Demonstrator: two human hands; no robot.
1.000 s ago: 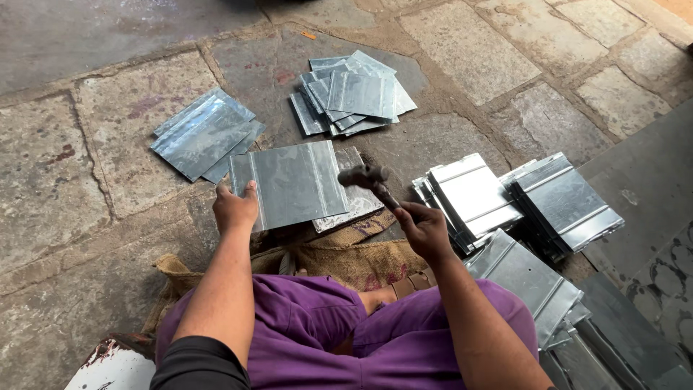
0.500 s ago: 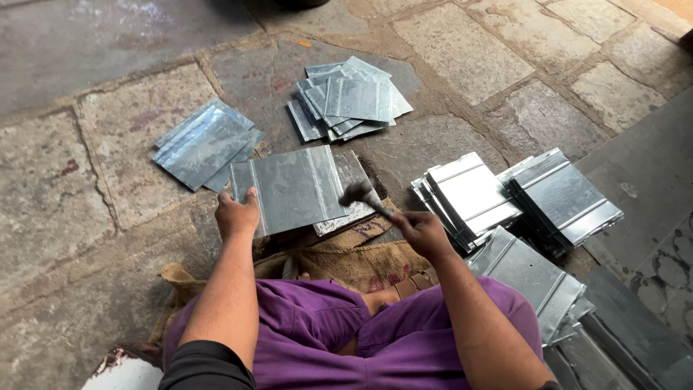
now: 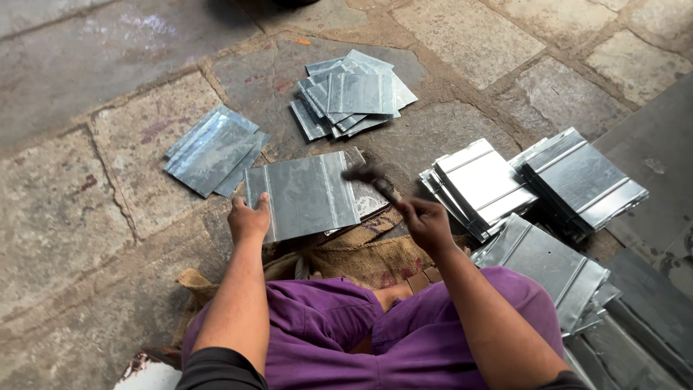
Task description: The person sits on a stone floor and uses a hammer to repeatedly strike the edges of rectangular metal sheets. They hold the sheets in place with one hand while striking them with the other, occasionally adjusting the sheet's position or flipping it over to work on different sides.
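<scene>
Left hand pinned the sheet; right hand gripped the hammer.

I saw the left hand [image 3: 249, 219] pressed on the near left corner of the ribbed metal sheet [image 3: 303, 193], fingers curled over its edge, holding it flat on the stone floor [image 3: 79, 217] just beyond the burlap sack [image 3: 361, 256]. I saw the right hand [image 3: 427, 222] clenched around the handle of the hammer [image 3: 374, 178], whose blurred head sat at the sheet's right edge. Stacks of folded panels [image 3: 484, 184] lay to the right, one flat pile [image 3: 211, 150] to the left and a loose pile [image 3: 354, 95] farther away.
</scene>
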